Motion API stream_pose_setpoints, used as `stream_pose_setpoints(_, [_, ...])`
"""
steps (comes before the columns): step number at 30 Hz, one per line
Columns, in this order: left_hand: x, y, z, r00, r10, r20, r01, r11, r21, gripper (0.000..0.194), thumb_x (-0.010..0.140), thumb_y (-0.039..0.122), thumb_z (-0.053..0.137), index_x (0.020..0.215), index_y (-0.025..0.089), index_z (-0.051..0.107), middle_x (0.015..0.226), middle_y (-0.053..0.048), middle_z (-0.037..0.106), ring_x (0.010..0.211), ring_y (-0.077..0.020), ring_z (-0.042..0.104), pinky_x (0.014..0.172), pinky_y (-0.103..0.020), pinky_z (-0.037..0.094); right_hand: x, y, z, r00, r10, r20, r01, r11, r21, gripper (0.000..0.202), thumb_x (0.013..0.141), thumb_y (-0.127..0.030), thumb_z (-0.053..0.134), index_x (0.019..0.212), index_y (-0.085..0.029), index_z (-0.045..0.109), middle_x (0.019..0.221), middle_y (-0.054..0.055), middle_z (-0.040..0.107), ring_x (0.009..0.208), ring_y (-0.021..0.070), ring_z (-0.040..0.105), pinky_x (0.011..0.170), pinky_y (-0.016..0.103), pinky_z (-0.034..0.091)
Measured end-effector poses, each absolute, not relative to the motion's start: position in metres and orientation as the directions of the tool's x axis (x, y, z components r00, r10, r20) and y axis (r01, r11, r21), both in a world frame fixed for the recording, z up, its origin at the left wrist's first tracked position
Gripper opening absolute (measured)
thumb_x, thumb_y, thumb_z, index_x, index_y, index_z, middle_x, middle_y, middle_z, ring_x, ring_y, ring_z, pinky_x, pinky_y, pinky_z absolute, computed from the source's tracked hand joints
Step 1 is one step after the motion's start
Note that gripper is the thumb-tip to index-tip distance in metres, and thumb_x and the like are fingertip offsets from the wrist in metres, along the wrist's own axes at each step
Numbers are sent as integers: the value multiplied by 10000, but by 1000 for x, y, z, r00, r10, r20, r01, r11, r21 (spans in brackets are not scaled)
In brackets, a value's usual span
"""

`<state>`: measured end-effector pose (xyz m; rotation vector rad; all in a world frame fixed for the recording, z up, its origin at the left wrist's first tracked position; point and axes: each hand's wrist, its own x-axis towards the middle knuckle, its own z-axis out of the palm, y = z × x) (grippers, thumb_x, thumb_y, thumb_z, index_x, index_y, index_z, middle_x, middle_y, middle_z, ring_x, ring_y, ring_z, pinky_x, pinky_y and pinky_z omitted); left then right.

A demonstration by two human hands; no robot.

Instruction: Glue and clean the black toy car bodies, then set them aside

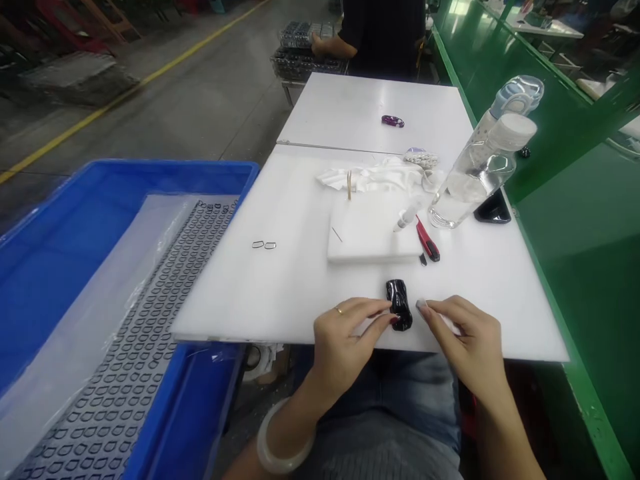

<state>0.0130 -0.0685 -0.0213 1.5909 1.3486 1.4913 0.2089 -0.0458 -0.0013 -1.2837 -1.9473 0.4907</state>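
Note:
A glossy black toy car body (pixel 399 300) lies near the front edge of the white table. My left hand (pixel 347 340) is closed in a pinch, thumb and forefinger at the car's left side. To the right of the car and apart from it, my right hand (pixel 465 340) pinches a small white piece that looks like cloth (pixel 453 325); part of it is hidden by the fingers. Just beyond the car are a white foam block (pixel 373 233), a red utility knife (pixel 427 240) and a small clear bottle with a nozzle (pixel 407 217) on the block.
Two thin black frames (pixel 264 245) lie on the table's left. A blue bin (pixel 165 170) holds a sheet with rows of such frames. White cloth (pixel 373 177), a water bottle (pixel 470 183) and a phone (pixel 493 209) sit farther back. Another person (pixel 383 40) stands beyond the table.

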Motion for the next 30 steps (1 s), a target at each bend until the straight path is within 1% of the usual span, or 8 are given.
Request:
stream_pose_setpoints(1, [15, -69, -23, -93, 861, 500, 437, -416, 798, 108, 875, 113, 768, 971, 162, 758, 903, -41, 754, 801, -170, 714, 767, -255, 591, 207, -46, -6, -217, 901, 376, 633, 423, -649, 71, 916, -161, 684, 906, -165, 754, 738, -1, 671, 588, 89, 597, 508, 198, 461])
stream_pose_setpoints(3, [21, -69, -28, 7, 776, 631, 585, -515, 627, 125, 901, 83, 725, 1019, 123, 726, 903, -61, 734, 798, -180, 690, 749, -281, 580, 203, -46, -11, -207, 894, 398, 654, 429, -624, 72, 914, -166, 686, 894, -152, 753, 729, 1, 672, 575, 88, 595, 511, 200, 462])
stream_pose_setpoints(5, [25, -68, -33, 67, 739, 670, 627, -554, 548, 134, 911, 78, 707, 1043, 97, 702, 888, -71, 711, 785, -185, 664, 726, -296, 570, 200, -46, -13, -207, 889, 409, 664, 435, -608, 72, 910, -161, 687, 880, -145, 751, 727, 2, 673, 570, 85, 595, 511, 196, 459])
stream_pose_setpoints(7, [28, -67, -37, 106, 733, 672, 637, -569, 520, 145, 914, 84, 704, 1058, 87, 691, 891, -75, 700, 794, -191, 649, 729, -309, 565, 200, -47, -13, -219, 887, 406, 666, 440, -602, 70, 906, -155, 688, 873, -140, 749, 726, 1, 670, 570, 81, 594, 513, 191, 456])
stream_pose_setpoints(12, [26, -67, -39, 108, 758, 643, 631, -553, 545, 180, 920, 138, 712, 1097, 107, 692, 903, -63, 687, 808, -190, 632, 742, -313, 555, 199, -47, -10, -272, 885, 378, 655, 458, -601, 79, 909, -148, 677, 883, -132, 750, 708, -5, 643, 562, 78, 577, 507, 187, 443])
stream_pose_setpoints(16, [24, -67, -37, 50, 811, 583, 599, -491, 632, 187, 932, 189, 708, 1107, 127, 697, 942, -56, 684, 839, -177, 651, 769, -288, 565, 199, -47, -9, -273, 889, 367, 656, 451, -605, 75, 906, -153, 679, 882, -133, 747, 706, -4, 636, 550, 78, 567, 486, 189, 428])
stream_pose_setpoints(24, [24, -66, -36, 11, 866, 499, 595, -407, 693, 206, 933, 129, 677, 1138, 143, 697, 1169, -85, 686, 1010, -207, 676, 888, -333, 596, 199, -47, -9, -263, 905, 335, 678, 421, -603, 71, 907, -171, 677, 868, -153, 734, 712, -3, 647, 540, 88, 565, 465, 200, 417])
stream_pose_setpoints(30, [25, -62, -31, 16, 912, 411, 554, -350, 755, 252, 876, 74, 708, 1101, 187, 689, 1251, -61, 680, 1102, -238, 658, 925, -401, 601, 197, -46, -6, -268, 920, 285, 673, 391, -628, 76, 910, -167, 669, 857, -158, 722, 717, -1, 642, 550, 86, 567, 468, 196, 423])
